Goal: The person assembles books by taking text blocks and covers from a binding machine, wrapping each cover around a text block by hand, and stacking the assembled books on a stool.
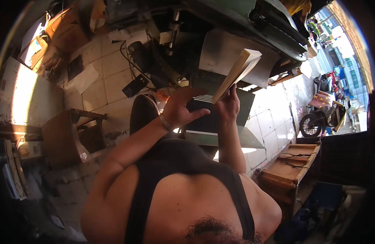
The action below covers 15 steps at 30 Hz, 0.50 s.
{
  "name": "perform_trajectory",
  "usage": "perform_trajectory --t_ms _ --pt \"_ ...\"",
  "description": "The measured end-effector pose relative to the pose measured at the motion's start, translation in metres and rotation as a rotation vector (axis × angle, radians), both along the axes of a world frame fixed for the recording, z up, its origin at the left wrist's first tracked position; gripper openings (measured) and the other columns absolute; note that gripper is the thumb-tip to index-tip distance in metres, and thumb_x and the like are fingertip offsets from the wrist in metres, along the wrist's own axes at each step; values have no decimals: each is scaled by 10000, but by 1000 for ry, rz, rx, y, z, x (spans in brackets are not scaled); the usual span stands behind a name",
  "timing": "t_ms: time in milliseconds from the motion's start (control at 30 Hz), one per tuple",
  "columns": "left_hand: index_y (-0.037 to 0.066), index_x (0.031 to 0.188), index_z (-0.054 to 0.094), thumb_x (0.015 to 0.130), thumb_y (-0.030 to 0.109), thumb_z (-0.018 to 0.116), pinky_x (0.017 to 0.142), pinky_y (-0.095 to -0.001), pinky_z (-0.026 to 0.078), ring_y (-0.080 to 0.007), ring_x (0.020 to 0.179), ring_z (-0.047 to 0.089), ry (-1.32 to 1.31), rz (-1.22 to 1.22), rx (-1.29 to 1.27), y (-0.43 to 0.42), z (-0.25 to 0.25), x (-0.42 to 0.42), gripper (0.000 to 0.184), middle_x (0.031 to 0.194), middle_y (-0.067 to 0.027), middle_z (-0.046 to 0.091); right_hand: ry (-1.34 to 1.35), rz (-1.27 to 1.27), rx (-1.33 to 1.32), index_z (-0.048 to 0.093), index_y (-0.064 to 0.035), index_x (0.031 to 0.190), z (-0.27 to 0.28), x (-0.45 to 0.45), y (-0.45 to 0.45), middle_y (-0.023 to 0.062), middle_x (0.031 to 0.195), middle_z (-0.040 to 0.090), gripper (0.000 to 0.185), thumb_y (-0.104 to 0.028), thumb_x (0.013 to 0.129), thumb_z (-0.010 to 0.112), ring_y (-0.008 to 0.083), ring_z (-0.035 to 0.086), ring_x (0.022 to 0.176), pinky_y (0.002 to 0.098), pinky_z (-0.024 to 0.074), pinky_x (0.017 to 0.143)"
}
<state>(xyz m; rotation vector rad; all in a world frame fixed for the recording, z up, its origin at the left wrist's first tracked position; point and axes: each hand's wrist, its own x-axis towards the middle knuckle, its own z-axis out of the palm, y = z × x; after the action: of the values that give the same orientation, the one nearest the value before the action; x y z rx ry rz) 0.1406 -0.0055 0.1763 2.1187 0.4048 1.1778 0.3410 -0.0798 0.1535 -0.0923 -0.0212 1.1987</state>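
Observation:
My right hand (pixel 228 106) grips a thick book block of cream pages (pixel 239 73), held upright and tilted, its upper end leaning right. The fingers lie partly behind it. Left of it, my left hand (pixel 180 109) is open, thumb stretched toward the middle, with a bracelet at the wrist. Some fingertips are lost in shadow. Below both hands lies a dark green and black flat surface (pixel 203 116) with white stripes along it. Whether the left hand touches that surface I cannot tell.
A large dark green machine (pixel 252 24) stands ahead, with a grey metal sheet (pixel 214 51) below its edge. To the left are a wooden stool (pixel 63 138) and papers (pixel 86 79) on the tiled floor. A wooden frame (pixel 288 162) and a parked motorbike (pixel 313 122) are at the right.

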Motion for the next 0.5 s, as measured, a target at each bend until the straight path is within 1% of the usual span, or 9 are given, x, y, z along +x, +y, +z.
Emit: perform_trajectory --t_ms 33,133,233,333,433,500 --pt "80 1154 726 740 212 901 948 -375 531 -261 1007 718 -39 -11 46 0 8 5 468 1077 -76 751 37 26 46 614 -26 1282 4 -6 0 94 1227 694 305 -214 1085 475 256 653 1173 412 530 1037" --pt "82 1083 755 716 163 898 924 -382 540 -262 953 731 -107 -78 83 1 21 13 402 1000 -55 764 14 152 235 602 -17 1294 6 -12 -3 110 1266 671 305 -169 1075 452 273 647 1186 436 538 1015" --pt "86 1061 763 682 134 896 918 -387 546 -257 957 730 -136 -100 147 3 18 14 404 988 -55 766 78 219 275 637 -61 1287 1 -13 -4 102 1303 674 315 -227 1095 450 249 632 1233 434 511 1058" --pt "92 1039 766 661 121 893 942 -401 543 -254 942 731 -168 -83 113 2 17 14 399 979 -55 766 131 192 187 639 -62 1280 3 -19 -5 90 1239 699 309 -221 1096 448 241 652 1195 443 537 1021" --pt "101 1024 766 682 118 887 949 -422 538 -259 914 733 -174 -112 105 4 18 12 364 954 -49 764 166 242 157 646 -64 1254 -1 -19 -4 79 1201 711 299 -223 1097 446 235 673 1132 453 555 981" --pt "105 1012 766 694 119 885 947 -430 539 -253 890 735 -168 -80 115 6 14 11 339 933 -46 763 154 176 59 641 -76 1255 -3 -22 -5 73 1202 712 314 -249 1103 427 230 677 1106 452 560 898"
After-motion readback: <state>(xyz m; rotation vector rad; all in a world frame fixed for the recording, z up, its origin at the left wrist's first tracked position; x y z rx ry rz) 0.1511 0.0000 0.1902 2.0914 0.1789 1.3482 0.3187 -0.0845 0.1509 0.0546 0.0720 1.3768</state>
